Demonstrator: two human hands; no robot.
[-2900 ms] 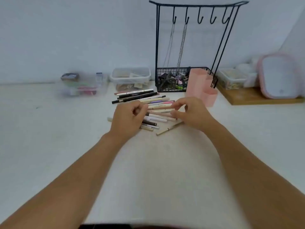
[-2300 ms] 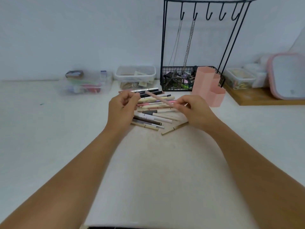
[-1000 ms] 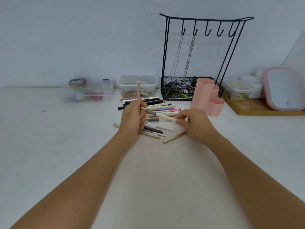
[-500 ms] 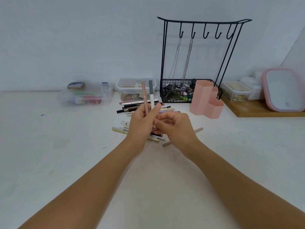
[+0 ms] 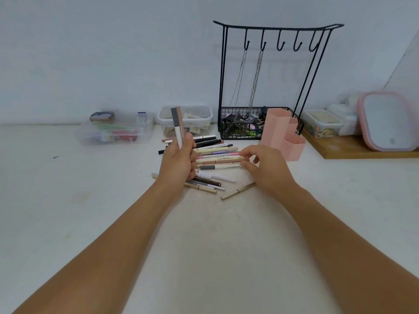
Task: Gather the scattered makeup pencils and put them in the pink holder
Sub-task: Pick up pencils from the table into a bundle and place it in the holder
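Left hand (image 5: 178,160) is closed around two makeup pencils held upright: a white pencil with a grey cap (image 5: 177,125) in front and a pink-brown pencil (image 5: 181,120) right behind it, touching. Both stick up above the fist, over the left end of the pile.

Right hand (image 5: 264,168) is low over the right end of the pile, fingers (image 5: 246,152) curled and partly spread, tips at the ends of the cream and pink pencils. Can't tell if it actually grips one or is just touching.

The pile of pencils (image 5: 215,155) lies on the white table (image 5: 90,211) between the two hands, mostly parallel, running left-right. Black ones sit at the far side, pastel cream/lilac/pink in the middle, a white one with a grey band nearer. Nearer still: a white tube-like pen (image 5: 217,176), a dark brown pencil (image 5: 207,182) and a beige one (image 5: 200,188), partly under the left wrist. One tan pencil (image 5: 238,191) lies apart and angled, just beside the right wrist.

Pink holder (image 5: 282,134) stands upright just right of the pile, behind the right hand, in front of the black wire jewellery stand (image 5: 269,75). Its hexagonal compartments look empty from this angle, though the interiors are not fully visible.

Chains (image 5: 255,82) hang from two of the stand's hooks. Clear plastic boxes (image 5: 115,130) sit along the wall to the left. A pink-framed mirror (image 5: 385,122) rests on a wooden board (image 5: 353,148) at far right.
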